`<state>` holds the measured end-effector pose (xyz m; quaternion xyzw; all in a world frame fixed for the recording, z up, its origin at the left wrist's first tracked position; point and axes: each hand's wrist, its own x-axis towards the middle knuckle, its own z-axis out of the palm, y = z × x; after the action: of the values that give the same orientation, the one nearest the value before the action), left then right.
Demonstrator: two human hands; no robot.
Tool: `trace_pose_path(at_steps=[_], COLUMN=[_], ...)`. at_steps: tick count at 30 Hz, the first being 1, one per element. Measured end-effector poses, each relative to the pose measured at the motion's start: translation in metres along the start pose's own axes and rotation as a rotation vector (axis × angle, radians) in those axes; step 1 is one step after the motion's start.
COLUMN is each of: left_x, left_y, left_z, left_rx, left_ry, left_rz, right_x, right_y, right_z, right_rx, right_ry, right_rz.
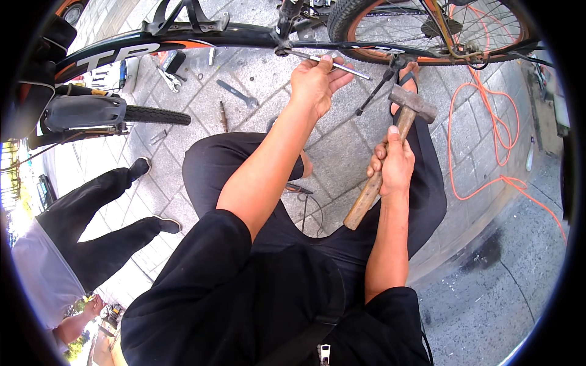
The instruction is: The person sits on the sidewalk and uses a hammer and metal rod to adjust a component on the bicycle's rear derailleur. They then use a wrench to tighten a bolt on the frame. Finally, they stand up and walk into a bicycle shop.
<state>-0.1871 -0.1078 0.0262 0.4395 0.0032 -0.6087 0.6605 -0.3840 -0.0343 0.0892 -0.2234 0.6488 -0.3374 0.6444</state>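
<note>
Below the bike frame (244,38), a kickstand (386,76) juts between left grip (314,85), pinching a rod (357,74), and right grip (395,161), clasping a hammer (414,104); paving (342,143) reaches orange cord (450,140).

A head-worn fisheye looks down from nearby toward the bicycle (244,38).

Grey paved ground (342,146) carries blue-grey spanner (237,92), thin brownish rod (224,117), looping orange cord (503,179), small silvery piece (211,56), possibly a socket.

Org cord (503,178) looped at R, wrench (237,93) on pvmt (342,152), person (49,268) w/ dk trousers (113,246)
</note>
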Motion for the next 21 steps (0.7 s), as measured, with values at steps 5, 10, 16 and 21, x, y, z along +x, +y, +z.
trace_pose_path(at_steps=[5, 10, 16, 21], left_x=[-0.001, 0.002, 0.006, 0.003], left_y=[-0.004, -0.005, -0.006, -0.002], left_z=[0.002, 0.000, -0.004, 0.003], left_rx=[0.013, 0.031, -0.014, 0.032], left_ry=[0.015, 0.030, 0.002, 0.015], left_rz=[-0.001, 0.019, 0.028, 0.031], right_x=[0.003, 0.004, 0.008, 0.011], right_y=[0.003, 0.006, 0.010, 0.002], right_z=[-0.001, -0.001, 0.011, 0.018], right_rx=[0.022, 0.030, 0.074, 0.044], right_ry=[-0.002, -0.033, -0.049, -0.125], right_rz=[-0.001, -0.001, -0.004, -0.028])
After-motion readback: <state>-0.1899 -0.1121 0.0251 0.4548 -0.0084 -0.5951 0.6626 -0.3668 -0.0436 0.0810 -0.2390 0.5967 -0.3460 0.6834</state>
